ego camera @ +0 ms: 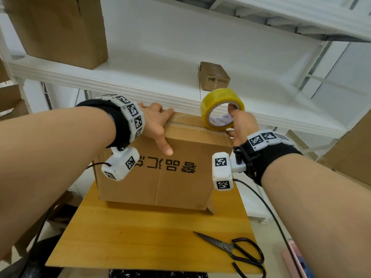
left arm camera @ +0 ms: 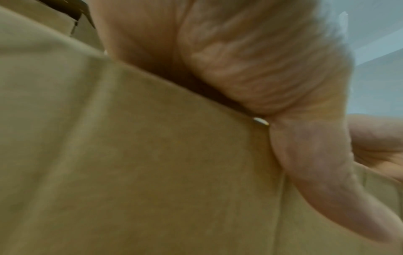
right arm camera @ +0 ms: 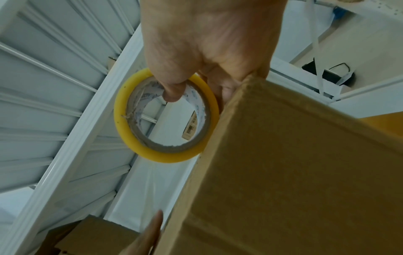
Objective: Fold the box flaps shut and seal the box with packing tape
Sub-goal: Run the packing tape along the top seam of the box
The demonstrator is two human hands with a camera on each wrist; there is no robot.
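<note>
A brown cardboard box with black printed characters on its near side stands on the wooden desk, its top flaps folded down. The left hand lies over the box's near top edge toward the left: the fingers stretch fairly straight across the top flap while the thumb points down the near side, so the hand presses on the cardboard rather than closing round it. The left wrist view is blurred, but it shows the palm against the box's upper edge. The right hand grips a roll of yellowish packing tape at the box's top right corner; the thumb is hooked through the roll's cardboard core, and the roll stands on edge, appearing to touch the top of the box. In the right wrist view the thumb curls into the core of the roll, just beside the corner of the box; the other fingers are mostly hidden behind the roll and the cardboard. Black scissors lie on the desk near its front right corner, well apart from the box. Behind, on a white shelf, sit a small cardboard carton and a larger one at the left.
</note>
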